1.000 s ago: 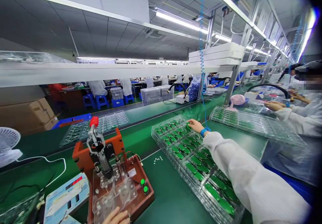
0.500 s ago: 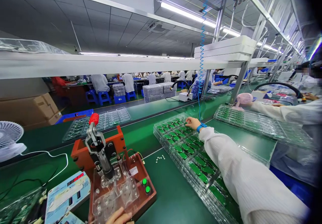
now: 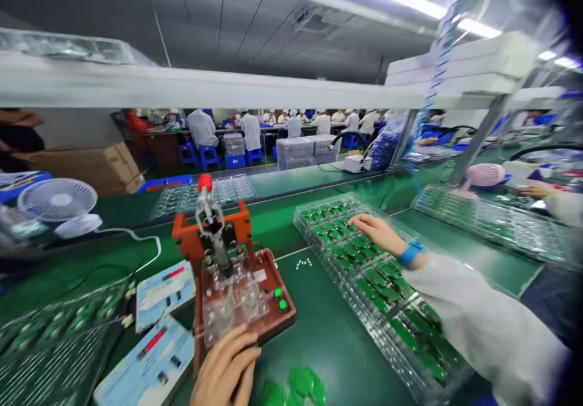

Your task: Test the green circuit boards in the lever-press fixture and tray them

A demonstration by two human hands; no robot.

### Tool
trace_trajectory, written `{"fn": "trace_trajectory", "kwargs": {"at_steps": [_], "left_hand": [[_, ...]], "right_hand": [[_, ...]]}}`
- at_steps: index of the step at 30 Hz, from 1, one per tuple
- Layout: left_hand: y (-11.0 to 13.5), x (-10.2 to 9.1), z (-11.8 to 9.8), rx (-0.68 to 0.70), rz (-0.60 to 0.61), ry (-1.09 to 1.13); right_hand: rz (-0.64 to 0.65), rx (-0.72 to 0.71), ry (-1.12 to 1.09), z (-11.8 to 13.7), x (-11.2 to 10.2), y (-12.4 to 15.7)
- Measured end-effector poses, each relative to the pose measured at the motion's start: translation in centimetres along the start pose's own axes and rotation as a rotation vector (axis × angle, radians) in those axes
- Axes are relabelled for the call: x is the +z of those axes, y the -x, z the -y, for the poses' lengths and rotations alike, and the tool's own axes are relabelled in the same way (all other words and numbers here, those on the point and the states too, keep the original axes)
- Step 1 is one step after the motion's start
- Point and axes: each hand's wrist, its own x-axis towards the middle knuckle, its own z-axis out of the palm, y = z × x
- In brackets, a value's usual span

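My right hand (image 3: 376,233) is over the clear plastic tray (image 3: 339,299), near its far rows of green circuit boards (image 3: 376,293). Its fingers are together and pointing down; whatever they pinch is hidden. My left hand (image 3: 228,366) lies at the front of the red-brown test fixture (image 3: 282,321), fingers stretched out and touching its near edge by the clear acrylic plate (image 3: 232,312). The toggle clamp (image 3: 218,242) with a red handle stands upright above that plate. Several loose green boards (image 3: 305,385) lie on the table beside my left hand.
Two blue-white meter boxes (image 3: 166,296) with red displays stand left of the fixture. Further left are a white fan (image 3: 59,199) and a tray of boards (image 3: 54,327). Small white bits (image 3: 303,263) lie behind the table's middle. A co-worker's hand (image 3: 540,190) shows at right.
The view has swung left and down. More of my left hand and the loose boards now show. My right hand has drawn a little nearer over the tray, its fingers straighter.
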Motion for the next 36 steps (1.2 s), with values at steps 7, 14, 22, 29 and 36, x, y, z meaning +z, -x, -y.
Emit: {"fn": "trace_trajectory", "kwargs": {"at_steps": [7,14,22,29,36], "left_hand": [[-0.6,-1.7,-2.2,-0.190,0.135,0.172],[2.2,-1.4,-4.2,-0.353,0.302,0.238],[2.6,-0.4,-5.9,-0.490,0.444,0.138],[2.4,-1.2,-5.6,-0.445,0.406,0.167],[3.0,-1.6,-5.1,-0.442,0.364,0.170]], "right_hand": [[0.518,-0.381,-0.294,8.3,7.9,17.8],[0.512,-0.457,-0.282,9.1,16.1,18.7],[0.707,-0.614,-0.237,11.7,16.2,14.6],[0.772,-0.628,-0.219,11.3,16.6,13.5],[0.811,-0.603,-0.184,11.0,17.1,13.6]]}}
